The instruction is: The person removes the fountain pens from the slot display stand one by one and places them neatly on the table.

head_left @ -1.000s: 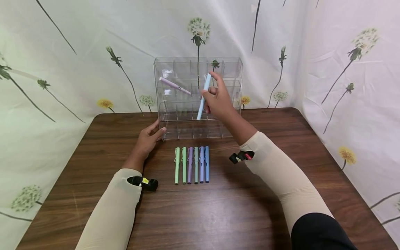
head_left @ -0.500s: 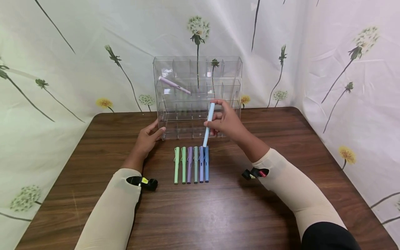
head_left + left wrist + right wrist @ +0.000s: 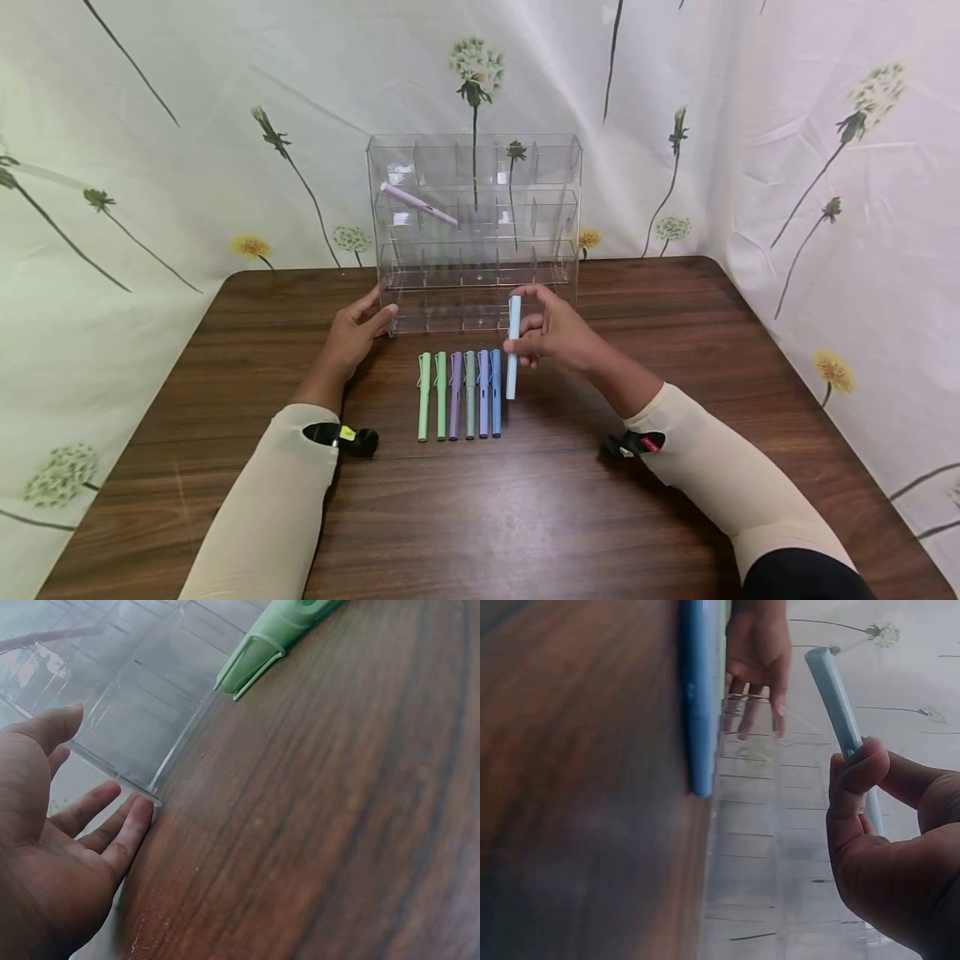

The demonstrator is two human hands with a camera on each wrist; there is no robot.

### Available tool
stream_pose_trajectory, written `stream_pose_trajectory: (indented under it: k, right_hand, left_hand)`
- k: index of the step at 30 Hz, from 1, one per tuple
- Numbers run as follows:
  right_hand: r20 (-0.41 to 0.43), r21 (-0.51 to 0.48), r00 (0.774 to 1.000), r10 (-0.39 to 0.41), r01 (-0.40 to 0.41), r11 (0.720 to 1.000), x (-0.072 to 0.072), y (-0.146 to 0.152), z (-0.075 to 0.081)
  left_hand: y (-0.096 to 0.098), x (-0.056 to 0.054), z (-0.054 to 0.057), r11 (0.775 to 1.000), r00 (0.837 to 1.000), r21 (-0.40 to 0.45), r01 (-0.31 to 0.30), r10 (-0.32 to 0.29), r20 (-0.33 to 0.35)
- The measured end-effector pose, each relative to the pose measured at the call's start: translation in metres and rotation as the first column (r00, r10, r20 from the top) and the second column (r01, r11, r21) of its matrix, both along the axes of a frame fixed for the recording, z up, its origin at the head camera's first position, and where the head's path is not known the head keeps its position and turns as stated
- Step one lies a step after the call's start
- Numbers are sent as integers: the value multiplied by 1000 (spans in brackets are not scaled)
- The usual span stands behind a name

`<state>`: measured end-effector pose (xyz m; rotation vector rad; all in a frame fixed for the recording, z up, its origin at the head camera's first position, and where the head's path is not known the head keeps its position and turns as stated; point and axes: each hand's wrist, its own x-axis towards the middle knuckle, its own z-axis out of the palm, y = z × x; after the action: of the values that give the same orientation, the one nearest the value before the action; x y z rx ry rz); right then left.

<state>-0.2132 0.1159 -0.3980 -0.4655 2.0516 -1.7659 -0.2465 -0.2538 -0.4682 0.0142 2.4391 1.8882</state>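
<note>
My right hand (image 3: 558, 337) pinches a light blue capped pen (image 3: 513, 350) near its middle, with the index finger at its top end. The pen is nearly upright, just right of a row of several pens lying side by side. At the right end of that row lies a darker blue pen (image 3: 496, 393); a light green pen (image 3: 424, 397) lies at the left end. Behind them stands a clear tiered organizer (image 3: 480, 275). My left hand (image 3: 356, 337) rests with extended fingers against its lower left corner, the thumb (image 3: 64, 724) in front.
A pale lilac pen (image 3: 418, 204) leans slantwise in the organizer's upper left part. The brown wooden table (image 3: 465, 525) bears everything, and a flower-printed cloth (image 3: 315, 75) hangs behind and at both sides.
My right hand has brought the light blue pen down from in front of the organizer's upper tiers, toward me and slightly right, beside the row. The left hand has stayed put.
</note>
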Motion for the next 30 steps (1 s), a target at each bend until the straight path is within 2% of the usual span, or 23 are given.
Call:
stream_pose_trajectory:
  k: [6,13,24,30]
  right_hand:
    - [23,68,1000,-13,11,998,4,7,-14]
    - [20,94,1000,-19,17,995,3,10,-26]
    - [18,173,1000,18,-21,985,-2,10,-40]
    - [0,201,997,83,-82,976,-1,7,-50]
  left_hand:
    - [0,1,1,1000,1000,-14,-2,2,11]
    - [-1,1,1,1000,1000,-10,3,-2,3]
    - [-2,0,1,1000,1000,2,6,-6,1]
    - [-1,-2,-1,1000,1000,1,2,-2,11]
